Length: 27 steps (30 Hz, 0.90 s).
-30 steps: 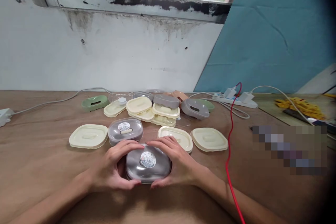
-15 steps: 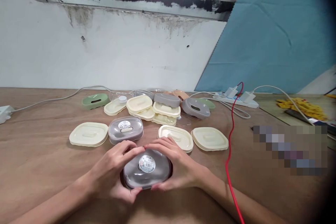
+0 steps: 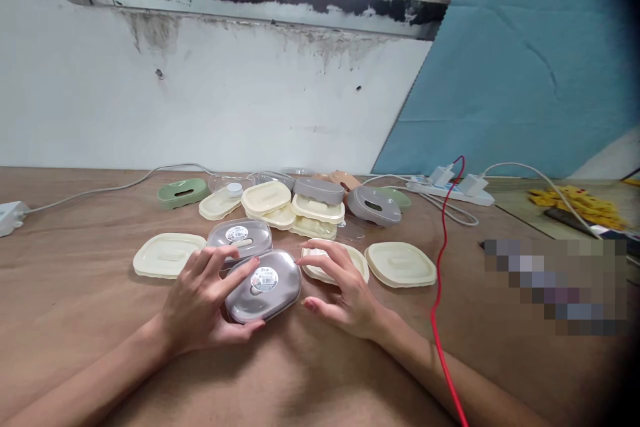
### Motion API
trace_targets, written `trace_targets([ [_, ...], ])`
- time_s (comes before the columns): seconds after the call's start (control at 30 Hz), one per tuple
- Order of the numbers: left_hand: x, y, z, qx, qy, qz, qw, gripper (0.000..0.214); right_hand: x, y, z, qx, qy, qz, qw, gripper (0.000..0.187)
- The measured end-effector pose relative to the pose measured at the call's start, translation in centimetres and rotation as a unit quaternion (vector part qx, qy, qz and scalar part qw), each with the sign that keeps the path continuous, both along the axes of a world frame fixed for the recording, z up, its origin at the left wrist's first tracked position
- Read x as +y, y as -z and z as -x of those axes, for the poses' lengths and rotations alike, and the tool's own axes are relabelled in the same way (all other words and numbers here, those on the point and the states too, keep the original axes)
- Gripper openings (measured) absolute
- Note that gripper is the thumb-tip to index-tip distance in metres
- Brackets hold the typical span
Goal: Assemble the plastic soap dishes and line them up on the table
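A grey box with a clear domed lid and a round sticker (image 3: 263,285) is tilted up off the wooden table (image 3: 75,320). My left hand (image 3: 200,300) grips its left side, thumb underneath and fingers over the top. Beside the box's right edge, my right hand (image 3: 340,290) hovers with fingers spread, holding nothing. Its fingertips lie over a cream lid (image 3: 336,261). A second lidded grey box (image 3: 240,237) stands just behind.
Cream lids (image 3: 169,255) (image 3: 400,264) lie left and right. A heap of cream, grey, green and peach box parts (image 3: 305,203) sits further back. A red cable (image 3: 440,267) runs down the right side. A power strip (image 3: 450,190) is at the back right.
The grey box went from flat between both hands to lifted and tilted left-forward in my left hand. My right hand let go and opened.
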<state>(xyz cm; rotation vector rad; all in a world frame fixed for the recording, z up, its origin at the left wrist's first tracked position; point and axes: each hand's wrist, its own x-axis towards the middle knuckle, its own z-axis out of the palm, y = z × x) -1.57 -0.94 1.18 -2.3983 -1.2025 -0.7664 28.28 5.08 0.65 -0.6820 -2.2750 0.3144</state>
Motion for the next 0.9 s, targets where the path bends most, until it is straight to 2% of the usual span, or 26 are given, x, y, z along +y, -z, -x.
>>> trace_targets([
  [0.07,0.3,0.1,0.1,-0.015,0.004,0.013,1.000,0.076,-0.1,-0.1,0.1,-0.001,0.001,-0.004,1.000,0.050],
  [0.27,2.1,0.4,1.4,-0.036,0.004,0.139,0.990,0.083,-0.3,-0.3,0.3,-0.005,0.002,-0.019,1.000,0.048],
  [0.4,2.6,0.6,1.8,-0.026,-0.018,0.150,0.988,0.083,-0.3,-0.3,0.5,0.009,0.006,-0.041,0.999,0.039],
  [0.57,2.2,0.9,0.8,-0.035,-0.112,0.132,0.984,0.076,-0.2,-0.3,0.7,0.012,0.016,-0.032,0.999,0.028],
  [0.73,2.0,0.9,0.0,-0.049,-0.221,0.122,0.966,0.075,-0.1,-0.3,0.5,0.015,0.020,-0.010,1.000,0.022],
  [0.9,2.3,0.9,0.3,-0.067,-0.277,0.138,0.949,0.077,-0.1,-0.3,0.6,0.005,0.033,-0.005,0.999,0.017],
])
